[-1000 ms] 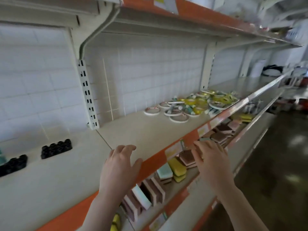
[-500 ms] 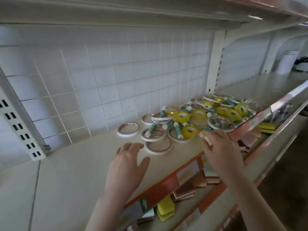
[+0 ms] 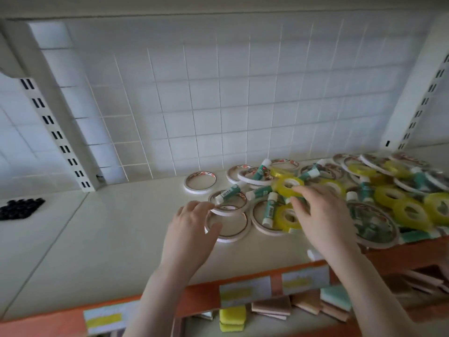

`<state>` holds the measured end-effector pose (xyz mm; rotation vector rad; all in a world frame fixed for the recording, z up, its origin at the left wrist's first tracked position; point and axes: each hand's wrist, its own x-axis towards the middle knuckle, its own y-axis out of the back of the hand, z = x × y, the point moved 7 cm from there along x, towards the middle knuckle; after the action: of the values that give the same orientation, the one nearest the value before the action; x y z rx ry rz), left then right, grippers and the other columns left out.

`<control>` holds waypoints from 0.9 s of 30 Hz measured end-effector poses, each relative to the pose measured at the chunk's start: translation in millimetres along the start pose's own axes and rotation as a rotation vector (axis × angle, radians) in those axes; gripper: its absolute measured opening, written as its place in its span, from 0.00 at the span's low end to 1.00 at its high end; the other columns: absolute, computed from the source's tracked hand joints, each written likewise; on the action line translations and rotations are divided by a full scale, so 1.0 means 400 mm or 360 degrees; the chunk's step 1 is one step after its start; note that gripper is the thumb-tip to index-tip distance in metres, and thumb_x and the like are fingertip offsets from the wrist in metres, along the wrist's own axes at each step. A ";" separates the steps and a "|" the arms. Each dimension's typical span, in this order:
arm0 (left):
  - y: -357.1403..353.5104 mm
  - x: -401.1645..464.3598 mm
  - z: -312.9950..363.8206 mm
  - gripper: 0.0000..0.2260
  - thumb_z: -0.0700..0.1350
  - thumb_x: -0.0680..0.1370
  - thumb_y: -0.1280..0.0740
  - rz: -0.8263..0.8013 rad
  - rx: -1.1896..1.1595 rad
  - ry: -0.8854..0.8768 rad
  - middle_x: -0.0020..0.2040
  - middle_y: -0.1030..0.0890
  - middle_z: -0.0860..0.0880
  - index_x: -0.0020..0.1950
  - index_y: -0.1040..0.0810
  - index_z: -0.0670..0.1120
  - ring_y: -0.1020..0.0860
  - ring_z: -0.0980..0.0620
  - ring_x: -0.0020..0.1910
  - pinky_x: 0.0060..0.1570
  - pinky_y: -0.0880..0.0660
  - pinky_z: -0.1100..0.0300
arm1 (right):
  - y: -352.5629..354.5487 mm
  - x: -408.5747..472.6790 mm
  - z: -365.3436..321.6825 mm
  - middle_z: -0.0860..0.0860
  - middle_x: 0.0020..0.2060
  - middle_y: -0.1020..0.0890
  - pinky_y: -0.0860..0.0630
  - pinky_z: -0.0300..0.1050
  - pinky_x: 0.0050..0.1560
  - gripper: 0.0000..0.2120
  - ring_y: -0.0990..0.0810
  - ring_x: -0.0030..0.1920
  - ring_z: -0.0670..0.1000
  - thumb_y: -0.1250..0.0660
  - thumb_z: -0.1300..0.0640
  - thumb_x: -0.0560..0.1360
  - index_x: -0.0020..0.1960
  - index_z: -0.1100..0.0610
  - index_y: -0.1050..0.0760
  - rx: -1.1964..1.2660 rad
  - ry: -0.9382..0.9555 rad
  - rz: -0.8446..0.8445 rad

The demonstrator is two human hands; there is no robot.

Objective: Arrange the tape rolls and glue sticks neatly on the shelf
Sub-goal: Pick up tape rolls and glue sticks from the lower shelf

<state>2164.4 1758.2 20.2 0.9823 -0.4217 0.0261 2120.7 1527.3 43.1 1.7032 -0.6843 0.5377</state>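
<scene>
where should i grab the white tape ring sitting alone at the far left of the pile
Pinch the rim of the lone white tape ring, thumb outside and a finger in its open centre. It lies flat, apart from the pile, with bare shelf on its left, so come from above and the left.

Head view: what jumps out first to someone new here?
The jumbled heap of yellow tape rolls, white tape rings and green glue sticks on the right of the cream shelf. Both hands are in it: the left hand touches a white ring at the heap's near left edge, the right hand reaches over the yellow rolls. Black clips sit far left.
</scene>
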 end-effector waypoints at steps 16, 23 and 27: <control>-0.039 0.062 -0.016 0.15 0.48 0.76 0.35 -0.0061 -0.0019 -0.0113 0.60 0.26 0.57 0.63 0.25 0.53 0.31 0.55 0.60 0.52 0.36 0.66 | -0.140 0.077 0.031 0.56 0.54 0.23 0.27 0.50 0.51 0.21 0.24 0.53 0.58 0.34 0.47 0.74 0.62 0.57 0.27 -0.0189 -0.0140 -0.0381; -0.063 0.066 -0.011 0.13 0.48 0.75 0.35 -0.0090 -0.0054 -0.0177 0.57 0.26 0.57 0.59 0.23 0.54 0.29 0.54 0.57 0.50 0.36 0.66 | -0.132 0.078 0.042 0.52 0.58 0.24 0.29 0.43 0.54 0.27 0.25 0.56 0.53 0.37 0.43 0.75 0.70 0.55 0.35 -0.0057 -0.0278 -0.0416; -0.066 0.066 -0.011 0.13 0.48 0.75 0.34 -0.0088 -0.0047 -0.0174 0.58 0.27 0.56 0.59 0.23 0.53 0.30 0.54 0.58 0.51 0.35 0.66 | -0.136 0.083 0.051 0.54 0.56 0.27 0.30 0.44 0.52 0.30 0.27 0.56 0.54 0.34 0.40 0.72 0.66 0.58 0.32 -0.0075 -0.0362 -0.0462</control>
<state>2195.5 1742.4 6.5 0.9685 -0.4937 -0.0842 2182.3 1511.0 22.4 1.7962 -0.5903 0.1248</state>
